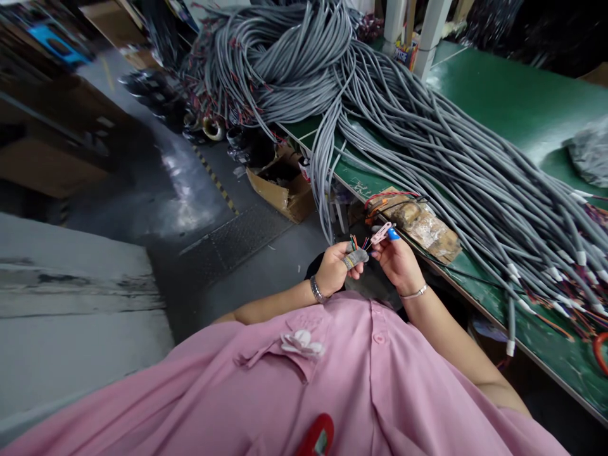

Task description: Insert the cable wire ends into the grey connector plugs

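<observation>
My left hand [336, 269] is closed on a bundle of thin coloured wires [354, 242], whose ends fan out above the fingers. A grey knitted finger cover sits on its thumb. Close beside it, my right hand [398, 263] pinches a small pink flat piece with slots [380, 233], its exact kind unclear. Blue wrapping [393, 234] covers one of the right fingertips. The pink piece is held right at the wires; whether it touches them I cannot tell. What lies inside the left palm is hidden.
Long grey cables [427, 139] lie heaped across the green table [489, 82] and hang over its edge. A worn wooden block [427, 228] with wires sits at the edge. An open cardboard box [285, 196] stands on the floor. Red handles [601, 351] show far right.
</observation>
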Tool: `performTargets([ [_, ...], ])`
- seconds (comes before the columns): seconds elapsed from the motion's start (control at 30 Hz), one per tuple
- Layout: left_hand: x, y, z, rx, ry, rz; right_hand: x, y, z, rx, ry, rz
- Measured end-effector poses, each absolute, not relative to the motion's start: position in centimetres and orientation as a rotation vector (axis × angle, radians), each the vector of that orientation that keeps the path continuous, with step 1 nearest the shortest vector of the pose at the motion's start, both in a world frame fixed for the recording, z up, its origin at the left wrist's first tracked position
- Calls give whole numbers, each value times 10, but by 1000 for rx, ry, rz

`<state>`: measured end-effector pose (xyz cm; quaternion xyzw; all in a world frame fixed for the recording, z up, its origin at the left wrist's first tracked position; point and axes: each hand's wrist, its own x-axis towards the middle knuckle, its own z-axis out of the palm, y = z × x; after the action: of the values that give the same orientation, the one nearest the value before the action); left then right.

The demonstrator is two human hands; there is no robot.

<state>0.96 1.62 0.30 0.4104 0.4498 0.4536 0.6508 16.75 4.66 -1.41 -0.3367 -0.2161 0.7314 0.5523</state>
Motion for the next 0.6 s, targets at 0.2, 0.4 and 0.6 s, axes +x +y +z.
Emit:
performTargets([
  [0.2, 13, 22, 2, 951, 1031, 1052, 167, 42, -17, -1025, -756, 1347],
  [0.4, 14, 24, -2, 978, 1034, 1040, 166, 46, -20, -987, -704, 1452],
  [0.6, 15, 25, -5, 987, 1038, 1034, 162, 54, -20, -868, -470, 1576],
])
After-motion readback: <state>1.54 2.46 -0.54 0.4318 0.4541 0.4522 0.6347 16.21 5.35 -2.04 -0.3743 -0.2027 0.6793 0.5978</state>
